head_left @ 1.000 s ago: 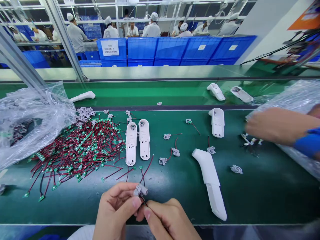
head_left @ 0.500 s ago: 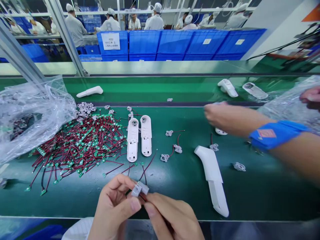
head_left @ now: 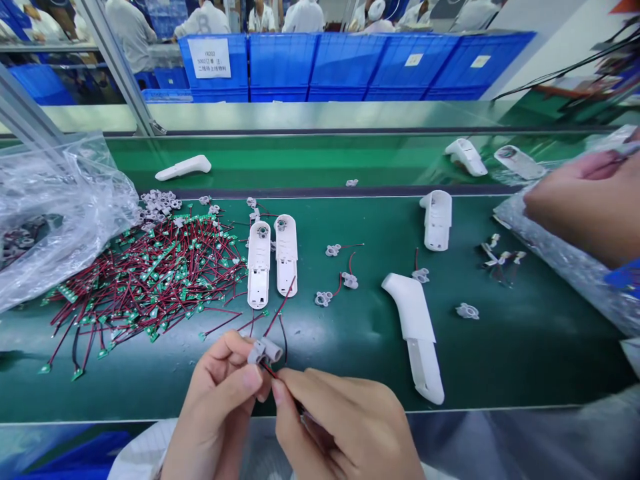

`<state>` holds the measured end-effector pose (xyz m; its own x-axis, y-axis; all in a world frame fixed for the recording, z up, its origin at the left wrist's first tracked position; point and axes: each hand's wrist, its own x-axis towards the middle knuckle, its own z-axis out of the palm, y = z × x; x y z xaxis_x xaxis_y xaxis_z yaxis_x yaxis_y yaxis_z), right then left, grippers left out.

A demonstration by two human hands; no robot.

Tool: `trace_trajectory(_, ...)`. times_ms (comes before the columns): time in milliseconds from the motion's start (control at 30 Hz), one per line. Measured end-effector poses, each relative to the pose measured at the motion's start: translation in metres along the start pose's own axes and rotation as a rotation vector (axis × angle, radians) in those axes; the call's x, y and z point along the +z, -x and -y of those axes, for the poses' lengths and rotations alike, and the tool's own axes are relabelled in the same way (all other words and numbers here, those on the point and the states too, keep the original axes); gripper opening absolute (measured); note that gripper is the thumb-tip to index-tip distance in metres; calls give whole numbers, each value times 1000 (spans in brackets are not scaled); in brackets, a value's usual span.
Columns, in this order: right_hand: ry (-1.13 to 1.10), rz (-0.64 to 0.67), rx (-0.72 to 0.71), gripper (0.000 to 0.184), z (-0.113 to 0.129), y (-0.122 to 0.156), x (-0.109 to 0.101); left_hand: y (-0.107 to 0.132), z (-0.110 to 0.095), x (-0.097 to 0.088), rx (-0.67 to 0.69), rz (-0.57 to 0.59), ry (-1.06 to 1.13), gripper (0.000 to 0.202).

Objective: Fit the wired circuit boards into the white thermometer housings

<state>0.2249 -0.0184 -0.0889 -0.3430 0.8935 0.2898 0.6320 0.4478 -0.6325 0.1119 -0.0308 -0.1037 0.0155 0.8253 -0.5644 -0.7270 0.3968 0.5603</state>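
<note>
Between thumb and fingers, my left hand point(head_left: 223, 393) pinches a small grey plastic holder point(head_left: 267, 351) with round tube openings. My right hand point(head_left: 345, 420) is closed on a thin red-and-black wire point(head_left: 269, 369) just below that holder. Other ends of wire point(head_left: 283, 307) stick out beyond the holder over the bench. Behind my hands lie two white plastic housings point(head_left: 259, 267), open side up. To their left spreads a large pile of red wires with small green circuit boards point(head_left: 165, 267).
Several grey holders point(head_left: 350, 280) lie mid-bench, some with wires. A white thermometer-shaped housing point(head_left: 417, 340) lies right of my hands. At the right, a co-worker's arm point(head_left: 590, 200) reaches over bubble wrap point(head_left: 565, 260). A plastic bag point(head_left: 65, 207) sits at left.
The grey holder has turned in my fingers, showing its tube opening, and the wire ends have shifted. The co-worker's arm has drawn back right, uncovering a white housing. My view has tilted down.
</note>
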Motion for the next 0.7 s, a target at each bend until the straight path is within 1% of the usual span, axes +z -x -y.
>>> trace_trajectory(100,6,-70,-15,29,-2,2,2,0,0,-1,-23,8,11,24)
trace_trajectory(200,76,-105,-44,25,1,2,-1,1,1,1,-21,45,-5,22)
trace_trajectory(300,78,-107,-33,21,6,1,-4,1,1,5,60,81,-36,20)
trace_trajectory(367,3,-80,34,19,6,1,-4,-1,0,6,153,81,-60,22)
trace_trajectory(400,-68,-57,91,18,5,1,-2,-1,-1,6,209,69,-80,23)
trace_trajectory(467,-279,-1,220,14,-1,3,2,-2,-2,4,353,49,-153,24)
trace_trajectory(567,-721,96,431,10,-10,5,10,-1,-2,1,621,34,-390,39)
trace_trajectory(600,-876,113,491,10,-12,5,12,1,-2,0,690,38,-488,41)
trace_trajectory(667,-1152,106,582,11,-13,4,14,3,0,0,787,47,-654,38)
trace_trajectory(700,-1261,89,601,13,-13,4,14,4,1,0,818,55,-718,34)
